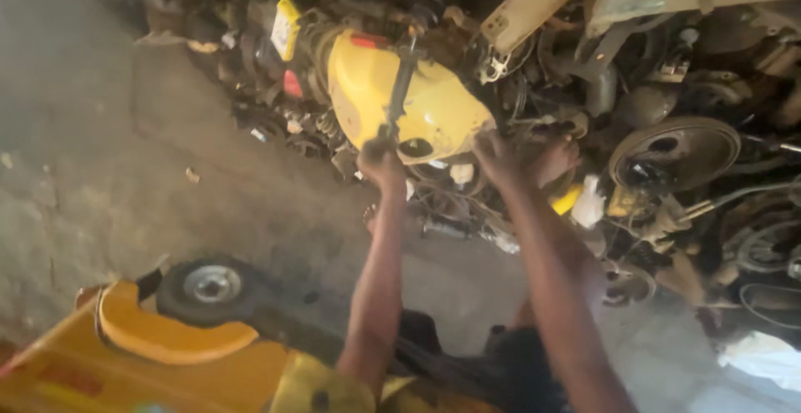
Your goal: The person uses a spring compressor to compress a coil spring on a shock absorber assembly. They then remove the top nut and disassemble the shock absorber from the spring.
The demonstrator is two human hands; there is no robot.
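**Both hands on a yellow tank at the scrap pile**

Just above the middle of the frame, the left hand (380,159) has its fingers closed on the lower end of a dark bar (400,88) that lies across a yellow tank (434,104). The right hand (498,156) touches the tank's lower right edge; blur hides how its fingers are set. The tank sits in a heap of metal parts (667,129) filling the upper right. A small wheel (210,284) and a yellow body panel (167,355) lie at lower left on the concrete floor (100,179).
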